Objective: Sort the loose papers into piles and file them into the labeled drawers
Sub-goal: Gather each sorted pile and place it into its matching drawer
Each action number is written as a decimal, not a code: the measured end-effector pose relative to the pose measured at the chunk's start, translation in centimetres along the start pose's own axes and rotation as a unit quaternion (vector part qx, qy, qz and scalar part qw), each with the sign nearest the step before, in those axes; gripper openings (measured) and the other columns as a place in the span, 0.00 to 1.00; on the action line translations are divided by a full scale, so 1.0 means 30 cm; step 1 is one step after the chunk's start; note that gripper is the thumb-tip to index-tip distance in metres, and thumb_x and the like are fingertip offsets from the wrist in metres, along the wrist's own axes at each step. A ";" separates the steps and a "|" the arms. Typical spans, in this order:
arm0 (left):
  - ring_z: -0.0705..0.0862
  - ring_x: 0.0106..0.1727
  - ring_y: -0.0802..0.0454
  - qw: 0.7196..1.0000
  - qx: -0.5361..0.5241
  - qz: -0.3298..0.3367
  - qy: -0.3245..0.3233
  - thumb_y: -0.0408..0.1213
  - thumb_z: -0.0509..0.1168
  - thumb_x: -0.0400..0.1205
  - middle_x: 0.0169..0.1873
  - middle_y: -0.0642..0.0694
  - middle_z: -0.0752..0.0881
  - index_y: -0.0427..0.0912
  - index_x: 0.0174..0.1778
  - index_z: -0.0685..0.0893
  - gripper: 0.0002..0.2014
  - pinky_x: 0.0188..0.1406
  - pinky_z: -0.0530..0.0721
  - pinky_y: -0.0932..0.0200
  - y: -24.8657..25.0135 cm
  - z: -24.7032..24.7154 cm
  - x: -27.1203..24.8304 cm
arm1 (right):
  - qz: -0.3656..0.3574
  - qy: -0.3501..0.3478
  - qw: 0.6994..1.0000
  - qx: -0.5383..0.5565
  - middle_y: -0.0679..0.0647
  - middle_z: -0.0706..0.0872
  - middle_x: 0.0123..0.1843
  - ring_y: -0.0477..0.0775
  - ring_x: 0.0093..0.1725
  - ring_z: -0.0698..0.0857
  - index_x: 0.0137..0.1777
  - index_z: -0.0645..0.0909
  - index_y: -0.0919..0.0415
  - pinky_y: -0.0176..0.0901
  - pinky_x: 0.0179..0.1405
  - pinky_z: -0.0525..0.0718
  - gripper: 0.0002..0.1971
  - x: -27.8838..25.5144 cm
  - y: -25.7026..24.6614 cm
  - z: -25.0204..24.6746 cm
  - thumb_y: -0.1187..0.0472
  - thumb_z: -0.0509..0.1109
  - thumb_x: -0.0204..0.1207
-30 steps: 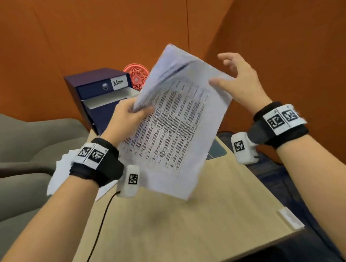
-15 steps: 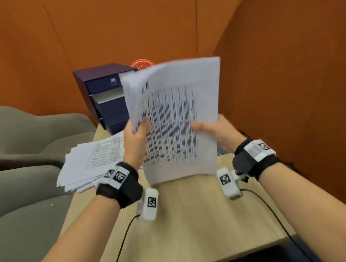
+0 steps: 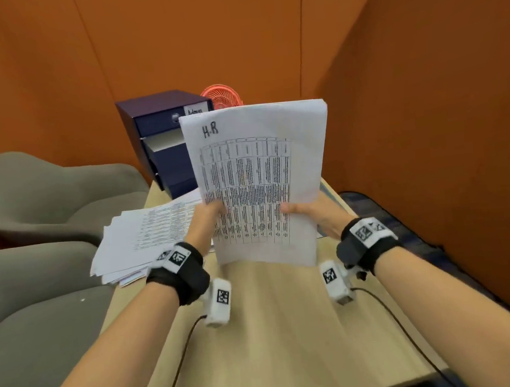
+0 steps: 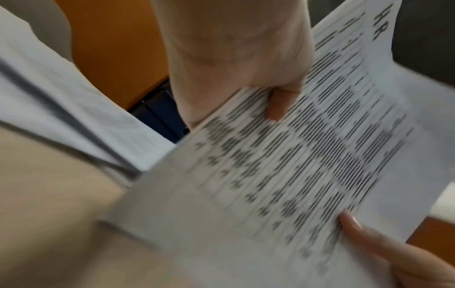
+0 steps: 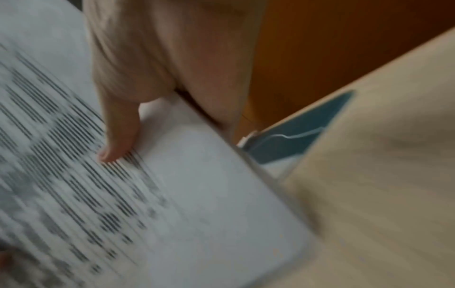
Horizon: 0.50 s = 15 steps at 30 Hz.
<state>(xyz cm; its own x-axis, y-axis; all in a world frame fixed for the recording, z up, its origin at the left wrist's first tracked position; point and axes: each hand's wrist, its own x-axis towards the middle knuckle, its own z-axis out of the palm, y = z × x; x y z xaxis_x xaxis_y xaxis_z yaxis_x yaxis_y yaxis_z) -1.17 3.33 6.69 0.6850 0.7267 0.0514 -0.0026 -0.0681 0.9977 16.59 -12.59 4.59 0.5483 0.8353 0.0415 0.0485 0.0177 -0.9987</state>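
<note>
Held upright above the table: a white paper sheaf (image 3: pixel 262 180) printed with a dense table, "H.R" handwritten at top left. Lying fanned flat at the table's left edge: a loose pile of printed papers (image 3: pixel 146 236). Standing at the table's far end: a dark blue drawer unit (image 3: pixel 162 139), top drawer labeled, second drawer pulled partly open.

- i hold the sheaf of papers (image 3: pixel 262 180) upright above the table (image 3: pixel 278 330), my left hand (image 3: pixel 208 219) on its left edge, my right hand (image 3: pixel 314 214) on its right.
- a pile of papers (image 3: pixel 146 233) lies on the table to the left of my left hand.
- the drawer unit (image 3: pixel 162 139) stands at the table's far end, behind the sheaf.
- the fan (image 3: pixel 222 96) sits just right of the unit.
- the chairs (image 3: pixel 47 196) stand left of the table.
</note>
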 end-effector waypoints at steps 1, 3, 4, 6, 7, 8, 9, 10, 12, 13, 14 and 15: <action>0.85 0.55 0.42 0.999 0.027 -0.039 -0.027 0.33 0.61 0.69 0.49 0.44 0.87 0.39 0.46 0.82 0.11 0.63 0.81 0.39 -0.051 -0.013 0.009 | 0.031 -0.014 0.999 -0.006 0.56 0.89 0.64 0.58 0.64 0.88 0.69 0.80 0.57 0.58 0.64 0.85 0.24 -0.005 0.057 -0.001 0.71 0.76 0.74; 0.84 0.60 0.42 0.993 0.042 -0.100 -0.054 0.38 0.63 0.68 0.54 0.44 0.89 0.42 0.49 0.84 0.14 0.66 0.78 0.38 -0.118 -0.025 0.027 | 0.086 -0.042 0.995 -0.008 0.53 0.88 0.64 0.49 0.59 0.89 0.71 0.77 0.60 0.47 0.58 0.89 0.24 -0.013 0.125 -0.008 0.75 0.72 0.77; 0.85 0.59 0.43 0.991 0.041 -0.115 -0.059 0.38 0.64 0.72 0.54 0.44 0.89 0.43 0.51 0.84 0.13 0.64 0.80 0.42 -0.122 -0.022 0.026 | 0.103 -0.055 0.993 -0.008 0.52 0.87 0.63 0.45 0.55 0.90 0.70 0.77 0.59 0.41 0.51 0.89 0.23 -0.015 0.129 -0.012 0.75 0.70 0.78; 0.87 0.56 0.44 0.989 0.033 -0.133 -0.060 0.36 0.63 0.80 0.55 0.42 0.89 0.42 0.56 0.83 0.10 0.60 0.83 0.46 -0.107 -0.019 0.046 | 0.118 -0.071 0.990 -0.027 0.50 0.88 0.61 0.42 0.52 0.90 0.69 0.78 0.58 0.36 0.44 0.88 0.21 0.008 0.113 -0.025 0.71 0.73 0.78; 0.88 0.54 0.42 0.988 0.025 -0.141 -0.052 0.36 0.62 0.82 0.54 0.40 0.90 0.40 0.58 0.82 0.11 0.59 0.84 0.45 -0.089 -0.020 0.062 | 0.114 -0.068 0.990 -0.043 0.51 0.88 0.62 0.44 0.54 0.89 0.70 0.78 0.59 0.37 0.46 0.88 0.23 0.027 0.092 -0.030 0.65 0.77 0.75; 0.89 0.53 0.40 0.989 0.009 -0.144 -0.040 0.37 0.62 0.84 0.53 0.38 0.90 0.38 0.60 0.81 0.11 0.59 0.85 0.42 -0.064 -0.021 0.081 | 0.106 -0.053 0.991 -0.065 0.54 0.88 0.63 0.48 0.57 0.89 0.72 0.78 0.61 0.42 0.51 0.88 0.29 0.059 0.066 -0.032 0.60 0.81 0.72; 0.89 0.52 0.38 0.989 -0.009 -0.143 -0.025 0.37 0.62 0.84 0.53 0.37 0.90 0.38 0.61 0.81 0.12 0.59 0.85 0.41 -0.037 -0.026 0.106 | 0.095 -0.037 0.992 -0.080 0.56 0.88 0.64 0.52 0.59 0.88 0.72 0.78 0.62 0.47 0.57 0.87 0.31 0.098 0.035 -0.032 0.57 0.82 0.70; 0.89 0.53 0.38 0.990 -0.023 -0.137 -0.009 0.36 0.62 0.84 0.55 0.36 0.89 0.38 0.62 0.80 0.12 0.60 0.85 0.40 -0.007 -0.033 0.139 | 0.080 -0.016 0.992 -0.095 0.57 0.88 0.63 0.54 0.58 0.88 0.71 0.79 0.63 0.50 0.60 0.86 0.29 0.140 -0.006 -0.029 0.58 0.81 0.72; 0.88 0.53 0.39 0.993 -0.051 -0.104 0.018 0.32 0.61 0.85 0.58 0.38 0.87 0.37 0.66 0.79 0.14 0.58 0.86 0.43 0.078 -0.049 0.204 | 0.040 0.016 0.993 -0.106 0.60 0.89 0.61 0.55 0.54 0.89 0.64 0.82 0.62 0.54 0.58 0.88 0.18 0.223 -0.108 -0.011 0.64 0.78 0.75; 0.88 0.50 0.41 0.995 -0.057 -0.077 0.027 0.30 0.61 0.85 0.58 0.39 0.87 0.35 0.68 0.78 0.15 0.53 0.88 0.48 0.128 -0.062 0.242 | 0.020 0.025 0.994 -0.103 0.62 0.89 0.60 0.55 0.50 0.90 0.61 0.82 0.62 0.51 0.53 0.90 0.15 0.270 -0.169 0.001 0.67 0.76 0.76; 0.87 0.46 0.45 0.997 -0.048 -0.051 0.036 0.28 0.60 0.85 0.56 0.40 0.85 0.34 0.69 0.77 0.15 0.46 0.88 0.55 0.183 -0.080 0.279 | 0.005 0.032 0.994 -0.104 0.63 0.89 0.59 0.52 0.45 0.90 0.60 0.82 0.63 0.45 0.44 0.91 0.12 0.318 -0.238 0.016 0.69 0.75 0.77; 0.85 0.44 0.48 0.998 -0.031 -0.030 0.051 0.27 0.60 0.85 0.56 0.40 0.84 0.32 0.69 0.77 0.16 0.42 0.86 0.59 0.237 -0.102 0.319 | -0.012 0.041 0.992 -0.115 0.63 0.89 0.57 0.51 0.41 0.90 0.61 0.81 0.65 0.40 0.37 0.89 0.12 0.370 -0.303 0.030 0.69 0.73 0.78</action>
<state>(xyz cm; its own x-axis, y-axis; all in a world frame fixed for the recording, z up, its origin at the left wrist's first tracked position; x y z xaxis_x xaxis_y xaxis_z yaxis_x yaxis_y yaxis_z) 3.14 11.90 14.40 0.6082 0.7937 -0.0074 -0.0113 0.0180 0.9998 21.49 -2.99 14.09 0.6106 0.7882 0.0768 0.2460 -0.0967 -0.9644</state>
